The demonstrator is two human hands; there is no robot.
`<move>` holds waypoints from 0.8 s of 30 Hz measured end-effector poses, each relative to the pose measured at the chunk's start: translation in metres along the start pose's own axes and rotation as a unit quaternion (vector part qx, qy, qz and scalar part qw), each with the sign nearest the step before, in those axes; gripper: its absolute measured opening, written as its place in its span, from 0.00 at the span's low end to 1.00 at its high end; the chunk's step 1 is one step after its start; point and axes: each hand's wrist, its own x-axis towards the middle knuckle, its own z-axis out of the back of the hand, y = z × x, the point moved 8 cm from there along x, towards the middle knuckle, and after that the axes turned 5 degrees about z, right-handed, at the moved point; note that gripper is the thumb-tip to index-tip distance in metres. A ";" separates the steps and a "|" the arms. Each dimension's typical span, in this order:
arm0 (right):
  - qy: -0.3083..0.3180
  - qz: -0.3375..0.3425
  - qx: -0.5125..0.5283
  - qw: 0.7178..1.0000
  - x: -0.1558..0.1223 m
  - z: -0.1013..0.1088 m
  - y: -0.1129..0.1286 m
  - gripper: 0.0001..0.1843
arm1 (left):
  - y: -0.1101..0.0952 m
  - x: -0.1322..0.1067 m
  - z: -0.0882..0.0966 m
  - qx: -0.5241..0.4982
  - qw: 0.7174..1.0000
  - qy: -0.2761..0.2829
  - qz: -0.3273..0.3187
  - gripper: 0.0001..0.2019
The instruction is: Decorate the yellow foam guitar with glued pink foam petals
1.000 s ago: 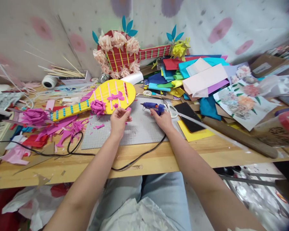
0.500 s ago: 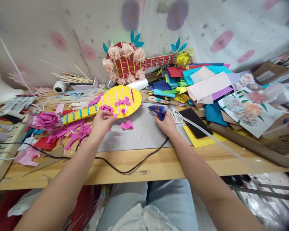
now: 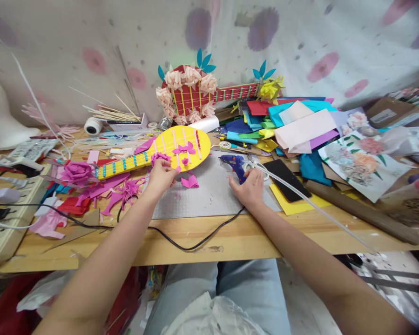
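Observation:
A yellow paper guitar (image 3: 199, 156) with pink strings and blue-banded neck lies flat at the middle. My left hand (image 3: 160, 177) is closed in a pinch on a pink paper flower (image 3: 159, 158) at the guitar's lower edge; the fingers partly hide it. Small pink paper petals (image 3: 185, 148) rest on the guitar body, and a folded pink piece (image 3: 190, 181) is on the grey cutting mat (image 3: 209, 202). On the right, a blue glue gun (image 3: 234, 163) lies on the mat. My right hand (image 3: 249, 188) is open around its handle, thumb and fingers apart.
Scissors (image 3: 260, 164) and a black phone (image 3: 286, 180) lie right of the glue gun. A black cord (image 3: 195, 249) runs along the front edge. A red paper guitar (image 3: 192, 95) stands behind. Coloured paper (image 3: 307, 125), pink scraps (image 3: 125, 190) and a power strip (image 3: 17, 223) crowd the sides.
My right hand has slid back slightly from the glue gun and its grip has loosened, so more of the handle shows. My left hand stays at the pink flower. The view has shifted a little.

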 end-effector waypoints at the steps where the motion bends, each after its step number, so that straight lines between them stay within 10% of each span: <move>1: -0.002 0.014 -0.002 1.000 -0.002 0.003 0.003 0.17 | 0.000 0.000 0.000 -0.001 1.000 0.000 0.003 0.17; 8: 0.179 0.105 0.191 0.959 -0.011 -0.015 0.071 0.10 | 0.004 -0.009 -0.013 -0.123 0.992 -0.005 0.001 0.17; 16: 0.167 -0.218 0.586 0.762 -0.014 -0.062 0.123 0.18 | 0.030 -0.037 -0.052 -0.334 0.941 -0.005 0.055 0.25; 24: 0.143 -0.332 0.630 0.687 -0.029 -0.079 0.129 0.19 | 0.044 -0.037 -0.053 -0.390 0.918 -0.066 0.011 0.32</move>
